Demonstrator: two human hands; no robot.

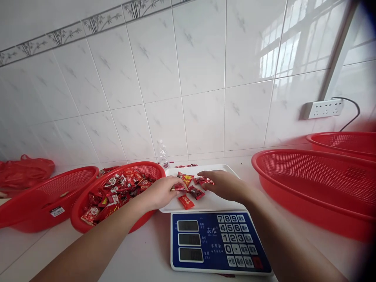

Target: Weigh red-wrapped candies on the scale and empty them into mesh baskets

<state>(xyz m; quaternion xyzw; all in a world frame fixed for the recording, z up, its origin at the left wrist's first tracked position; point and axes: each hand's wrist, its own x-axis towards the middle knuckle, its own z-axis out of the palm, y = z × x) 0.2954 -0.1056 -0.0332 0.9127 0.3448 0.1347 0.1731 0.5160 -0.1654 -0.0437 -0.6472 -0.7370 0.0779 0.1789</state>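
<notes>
My left hand (165,192) is closed on a small red candy packet (179,187), held between thumb and fingers above the white weighing tray (229,201). From the right side my right hand (221,182) reaches over the tray, its thumb and fingers around another red candy packet (203,180); how firmly it grips is hard to see. Between the hands lie a red and yellow packet (185,178), a dark red packet (196,192) and a bright red packet (186,201). The tray belongs to a digital scale with a blue keypad panel (214,243).
An oval red basket (76,213) full of wrapped candies stands left of the scale. Beyond it is another red basket (29,219), with a red plastic bag (26,172) behind. Large red baskets (293,196) stand at right. A clear bottle (162,152) is near the tiled wall.
</notes>
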